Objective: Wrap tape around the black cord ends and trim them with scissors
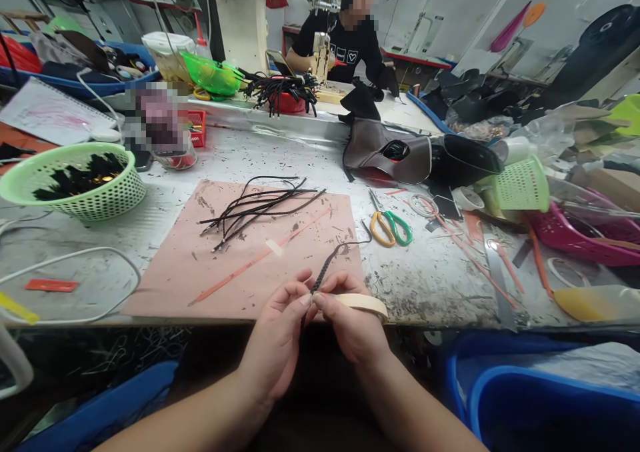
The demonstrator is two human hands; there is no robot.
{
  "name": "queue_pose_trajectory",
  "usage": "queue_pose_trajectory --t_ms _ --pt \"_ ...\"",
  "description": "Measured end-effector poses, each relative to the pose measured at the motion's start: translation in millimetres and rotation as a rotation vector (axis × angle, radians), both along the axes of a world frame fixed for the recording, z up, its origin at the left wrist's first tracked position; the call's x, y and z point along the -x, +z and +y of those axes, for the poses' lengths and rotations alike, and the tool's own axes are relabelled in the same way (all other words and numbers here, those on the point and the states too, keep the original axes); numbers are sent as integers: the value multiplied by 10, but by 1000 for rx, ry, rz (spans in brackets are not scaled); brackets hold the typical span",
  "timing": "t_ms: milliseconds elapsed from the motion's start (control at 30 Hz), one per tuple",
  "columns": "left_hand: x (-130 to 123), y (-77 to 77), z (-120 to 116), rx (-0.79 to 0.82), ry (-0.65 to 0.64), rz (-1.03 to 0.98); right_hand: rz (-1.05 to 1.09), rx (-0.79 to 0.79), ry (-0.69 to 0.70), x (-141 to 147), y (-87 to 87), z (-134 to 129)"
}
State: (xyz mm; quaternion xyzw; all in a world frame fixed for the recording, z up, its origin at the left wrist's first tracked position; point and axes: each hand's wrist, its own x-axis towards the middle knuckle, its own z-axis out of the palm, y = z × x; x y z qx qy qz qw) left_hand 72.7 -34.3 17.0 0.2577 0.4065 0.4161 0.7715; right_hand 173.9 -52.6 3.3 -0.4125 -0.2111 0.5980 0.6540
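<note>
A black braided cord (327, 265) runs up and right from between my fingers, its thin end curving over the table. My left hand (283, 312) pinches the cord between thumb and fingers. Against it, thumb to thumb, my right hand (350, 315) is closed around a roll of cream masking tape (367, 303); its fingertips also meet at the cord. Beyond my hands, several black cords (255, 205) lie loosely bunched on a pink board (175, 255). An orange strip (250, 265) crosses the board under a short piece of pale tape (274, 247).
Scissors (387, 225) with yellow and green handles lie right of the board. A green basket (107, 202) of black pieces stands left. A brown and black leather piece (385, 152) lies at the back. Across the table, a person (345, 45) sits at a sewing machine (321, 59). Blue bins (540, 385) stand below right.
</note>
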Motion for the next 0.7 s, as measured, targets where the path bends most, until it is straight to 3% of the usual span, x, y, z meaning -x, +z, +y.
queue_pose_trajectory --t_ms 167,333,433,567,700 --pt "22 -25 25 -71 -36 34 2 4 -20 -30 22 20" --pt "87 -98 80 -274 -129 192 -39 119 50 -119 12 26" --pt "136 -120 113 -432 -173 330 -126 132 73 -143 -18 15" --pt "186 -90 138 -605 -215 455 -329 101 -28 -124 -22 -7" --pt "190 -66 151 -547 -263 463 -431 111 -59 -114 6 -29"
